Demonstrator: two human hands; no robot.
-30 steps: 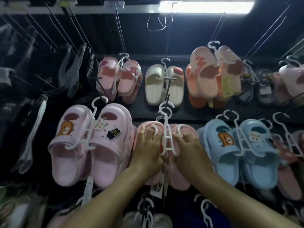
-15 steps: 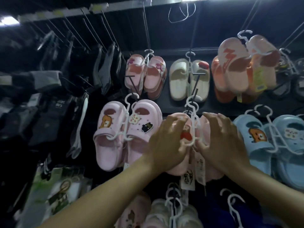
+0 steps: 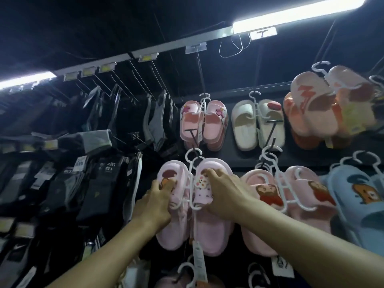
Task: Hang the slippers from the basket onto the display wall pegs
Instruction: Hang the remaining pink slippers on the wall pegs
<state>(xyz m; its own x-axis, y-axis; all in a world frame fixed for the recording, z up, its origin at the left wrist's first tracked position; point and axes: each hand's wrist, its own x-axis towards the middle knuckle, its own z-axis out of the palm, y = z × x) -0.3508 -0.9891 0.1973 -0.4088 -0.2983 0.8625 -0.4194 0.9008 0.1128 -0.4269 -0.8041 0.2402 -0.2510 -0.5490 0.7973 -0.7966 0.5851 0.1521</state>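
Two hands grip one light-pink slipper pair (image 3: 194,204) hanging on its white hanger (image 3: 192,163) at the wall's centre, left hand (image 3: 154,202) fingers curled on the left slipper, right hand (image 3: 223,192) on the right one, with five other pairs around.

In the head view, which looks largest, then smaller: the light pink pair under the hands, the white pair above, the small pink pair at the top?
1. light pink pair, clearly the largest, though it also hangs nearest the camera.
2. and 3. white pair and small pink pair: too alike to rank.
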